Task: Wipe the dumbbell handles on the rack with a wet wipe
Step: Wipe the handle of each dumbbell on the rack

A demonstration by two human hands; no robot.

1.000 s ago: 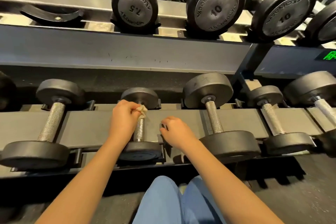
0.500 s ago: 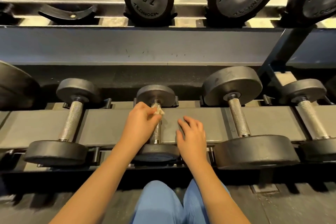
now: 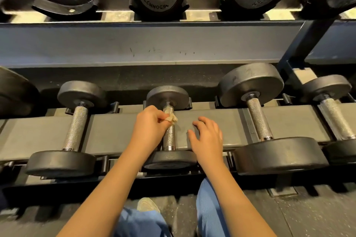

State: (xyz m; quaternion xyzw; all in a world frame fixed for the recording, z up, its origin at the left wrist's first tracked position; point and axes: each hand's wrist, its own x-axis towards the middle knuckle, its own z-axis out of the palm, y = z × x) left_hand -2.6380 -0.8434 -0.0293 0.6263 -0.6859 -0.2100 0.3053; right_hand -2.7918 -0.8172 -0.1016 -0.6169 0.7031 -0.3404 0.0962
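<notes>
Your left hand (image 3: 152,124) pinches the wet wipe (image 3: 172,117) against the upper part of the small middle dumbbell's handle (image 3: 169,131) on the rack's lower shelf (image 3: 208,121). Your right hand (image 3: 209,138) rests loosely spread on the shelf just beside it, holding nothing. The wipe is soft and limp, so keep it bunched between your fingertips. The knurled steel handle looks rough and may snag it; the dumbbell is heavy enough to stay seated.

The left hand (image 3: 152,125) pinches a wet wipe (image 3: 172,118) against the knurled handle (image 3: 169,137) of the small dumbbell (image 3: 167,96) on the lower rack (image 3: 289,121). Just right of that handle, the right hand (image 3: 209,140) lies spread and relaxed over the rail (image 3: 115,131).
</notes>
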